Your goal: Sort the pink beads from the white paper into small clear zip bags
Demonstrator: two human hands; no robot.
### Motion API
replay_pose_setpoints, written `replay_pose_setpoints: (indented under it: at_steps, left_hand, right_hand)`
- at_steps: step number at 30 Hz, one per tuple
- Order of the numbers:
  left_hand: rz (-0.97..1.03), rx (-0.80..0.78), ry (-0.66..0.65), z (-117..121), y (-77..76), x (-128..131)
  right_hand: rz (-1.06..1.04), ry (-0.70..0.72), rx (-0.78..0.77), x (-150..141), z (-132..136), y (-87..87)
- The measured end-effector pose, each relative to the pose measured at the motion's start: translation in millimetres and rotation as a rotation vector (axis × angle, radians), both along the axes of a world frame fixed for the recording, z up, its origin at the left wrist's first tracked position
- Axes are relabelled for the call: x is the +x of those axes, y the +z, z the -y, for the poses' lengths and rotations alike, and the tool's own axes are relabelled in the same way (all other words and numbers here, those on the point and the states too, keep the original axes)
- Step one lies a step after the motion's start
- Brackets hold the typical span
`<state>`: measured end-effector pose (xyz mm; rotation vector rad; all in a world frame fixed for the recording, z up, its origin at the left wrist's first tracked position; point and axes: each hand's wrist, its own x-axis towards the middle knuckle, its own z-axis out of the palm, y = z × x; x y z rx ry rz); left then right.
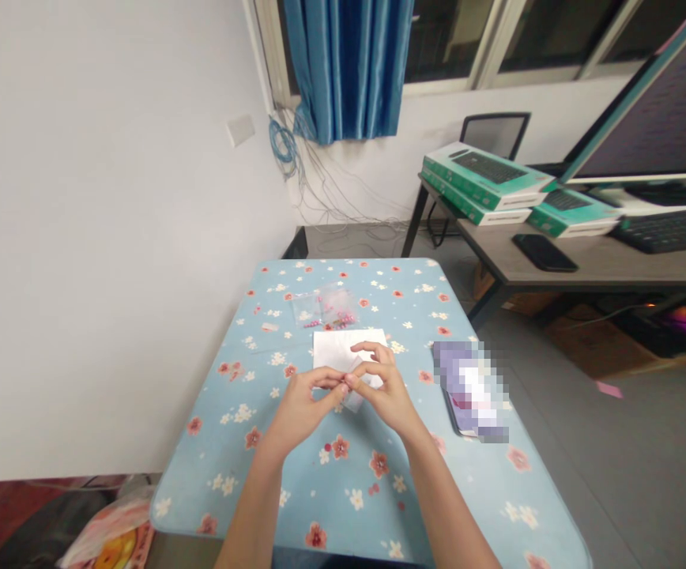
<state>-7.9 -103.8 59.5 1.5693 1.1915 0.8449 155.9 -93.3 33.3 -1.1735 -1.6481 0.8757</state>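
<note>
Over the near part of a white sheet of paper [332,346], my left hand [303,405] and my right hand [389,390] meet fingertip to fingertip. Each has thumb and index finger pinched together at the same spot. Whatever sits between them is too small and too covered to name. A pale, see-through strip [353,400] shows just below the right fingers; I cannot tell whether it is held. Beyond the paper lie clear plastic bags [325,304] with pink beads [344,320] in them.
A flowered blue tabletop [236,442] carries all this. Near its right edge lies a flat purple item [450,379], partly blurred out. To the right, a desk [533,265] holds green keyboard boxes [485,186], a black phone [544,253], a keyboard [672,229] and a monitor [657,111].
</note>
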Motion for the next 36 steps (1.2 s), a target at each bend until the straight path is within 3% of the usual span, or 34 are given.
replay_pose_setpoints:
  at_steps: [8, 17, 36]
  left_hand:
    - [-0.019, 0.015, 0.028, 0.5, -2.1, 1.8]
    - [-0.047, 0.079, 0.051, 3.1, -3.7, 0.0]
    - [-0.037, 0.011, 0.061, 0.9, -2.6, -0.6]
  right_hand:
    - [-0.022, -0.061, 0.004, -4.2, 1.6, -1.4]
    - [-0.009, -0.038, -0.041, -2.2, 3.6, 3.1]
    - [0.169, -0.019, 0.027, -1.4, 8.5, 8.3]
